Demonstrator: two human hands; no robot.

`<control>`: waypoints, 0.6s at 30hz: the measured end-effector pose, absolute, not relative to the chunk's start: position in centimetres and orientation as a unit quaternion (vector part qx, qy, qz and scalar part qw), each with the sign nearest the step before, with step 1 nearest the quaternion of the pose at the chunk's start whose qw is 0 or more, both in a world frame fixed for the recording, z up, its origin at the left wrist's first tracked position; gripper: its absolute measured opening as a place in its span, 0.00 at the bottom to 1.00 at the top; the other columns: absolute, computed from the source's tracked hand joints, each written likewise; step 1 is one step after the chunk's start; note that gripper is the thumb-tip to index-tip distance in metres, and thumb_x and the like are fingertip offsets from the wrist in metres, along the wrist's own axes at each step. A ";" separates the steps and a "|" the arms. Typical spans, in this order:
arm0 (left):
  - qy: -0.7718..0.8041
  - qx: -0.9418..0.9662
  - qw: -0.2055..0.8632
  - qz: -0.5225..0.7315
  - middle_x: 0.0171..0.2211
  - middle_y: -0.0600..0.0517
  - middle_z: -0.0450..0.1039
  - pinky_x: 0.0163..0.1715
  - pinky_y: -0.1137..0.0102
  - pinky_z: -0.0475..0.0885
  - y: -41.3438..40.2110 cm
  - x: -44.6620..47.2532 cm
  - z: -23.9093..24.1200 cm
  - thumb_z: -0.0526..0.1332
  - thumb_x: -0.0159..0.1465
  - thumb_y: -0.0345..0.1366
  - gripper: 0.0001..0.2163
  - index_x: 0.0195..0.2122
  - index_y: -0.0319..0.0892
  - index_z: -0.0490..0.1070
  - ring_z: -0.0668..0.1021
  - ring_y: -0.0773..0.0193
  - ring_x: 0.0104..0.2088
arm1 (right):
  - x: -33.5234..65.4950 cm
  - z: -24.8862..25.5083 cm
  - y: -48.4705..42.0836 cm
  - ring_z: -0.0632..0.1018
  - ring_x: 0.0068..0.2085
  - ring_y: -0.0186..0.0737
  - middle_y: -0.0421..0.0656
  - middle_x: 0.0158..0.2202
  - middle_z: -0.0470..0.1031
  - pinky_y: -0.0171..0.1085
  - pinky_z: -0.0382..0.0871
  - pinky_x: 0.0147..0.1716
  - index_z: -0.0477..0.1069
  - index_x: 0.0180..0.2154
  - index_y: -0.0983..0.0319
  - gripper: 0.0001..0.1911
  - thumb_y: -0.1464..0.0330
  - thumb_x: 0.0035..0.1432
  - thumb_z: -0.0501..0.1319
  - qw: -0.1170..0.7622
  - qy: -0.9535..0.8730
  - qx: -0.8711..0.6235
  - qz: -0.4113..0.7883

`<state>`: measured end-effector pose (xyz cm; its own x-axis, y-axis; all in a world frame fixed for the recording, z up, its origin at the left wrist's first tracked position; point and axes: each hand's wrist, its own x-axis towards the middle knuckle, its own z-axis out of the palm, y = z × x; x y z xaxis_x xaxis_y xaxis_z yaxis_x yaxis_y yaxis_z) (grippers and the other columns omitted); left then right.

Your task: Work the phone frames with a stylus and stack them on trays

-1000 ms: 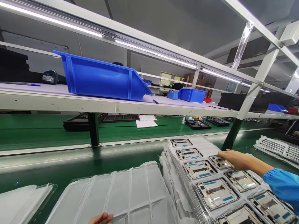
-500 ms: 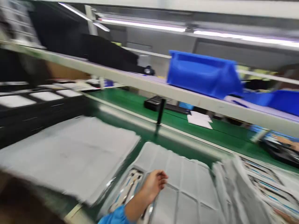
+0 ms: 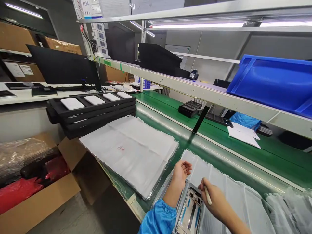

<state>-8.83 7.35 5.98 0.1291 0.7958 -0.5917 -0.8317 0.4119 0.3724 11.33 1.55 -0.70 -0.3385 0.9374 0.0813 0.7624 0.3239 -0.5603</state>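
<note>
Hands: left (image 3: 181, 172) loosely half-curled; right (image 3: 216, 197) around slim pale tool (image 3: 208, 196)

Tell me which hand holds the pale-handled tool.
The right hand, right of the framed panel: it grips the pale-handled tool, while the left hand is loosely curled with no tool visible.

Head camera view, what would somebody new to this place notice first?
Probably the big blue bin, up on the shelf at the right. Next, perhaps, the red plastic in the open cardboard box at the lower left. Then, low and right of centre, the right hand gripping a pale-handled tool beside a framed panel, with the left hand loosely curled near its far end.
</note>
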 end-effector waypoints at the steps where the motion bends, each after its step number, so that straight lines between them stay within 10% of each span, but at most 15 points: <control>1: 0.380 -0.019 0.764 0.521 0.27 0.46 0.74 0.28 0.73 0.65 7.4 -8.4 5.7 0.53 0.71 0.27 0.14 0.27 0.34 0.68 0.74 0.67 0.24 | 10.9 -1.2 1.9 0.74 0.30 0.39 0.42 0.31 0.71 0.35 0.65 0.32 0.61 0.36 0.61 0.10 0.61 0.61 0.49 0.203 -0.788 -0.537 0.222; 18: 0.415 0.027 0.777 0.473 0.28 0.43 0.77 0.36 0.71 0.73 7.6 -5.8 2.9 0.54 0.70 0.25 0.16 0.24 0.34 0.70 0.79 0.64 0.28 | 10.3 -3.6 0.7 0.75 0.36 0.42 0.45 0.39 0.72 0.36 0.69 0.37 0.56 0.40 0.60 0.24 0.49 0.68 0.63 0.447 -0.614 -0.516 0.396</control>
<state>-5.85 7.63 2.93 0.2086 0.7578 -0.6182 -0.7124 0.5508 0.4348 10.33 0.70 -3.60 -0.0671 0.9878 0.1404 0.2802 0.1537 -0.9476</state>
